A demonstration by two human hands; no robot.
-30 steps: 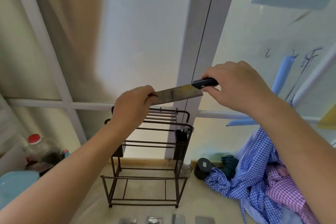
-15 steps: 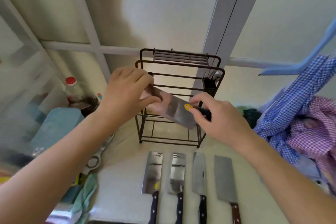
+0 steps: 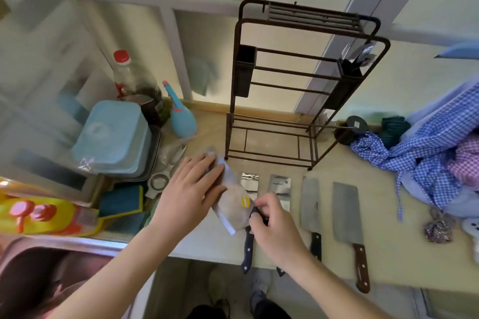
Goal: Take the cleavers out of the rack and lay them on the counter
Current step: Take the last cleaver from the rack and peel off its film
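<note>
Both hands gripped cleaver (image 3: 234, 203): left hand (image 3: 190, 190) pinched blade tip, right hand (image 3: 274, 225) handle; rack (image 3: 305, 80) at 12 o'clock.

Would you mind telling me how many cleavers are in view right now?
5. Four lie in a row on the counter: at and. A fifth is held by the left hand and right hand.

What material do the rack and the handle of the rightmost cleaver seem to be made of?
Rack: probably metal rod with a dark brown matte coating; the bars are thin and uniform. Handle: apparently reddish-brown wood, a little glossy, with what look like small pale rivets.
</note>
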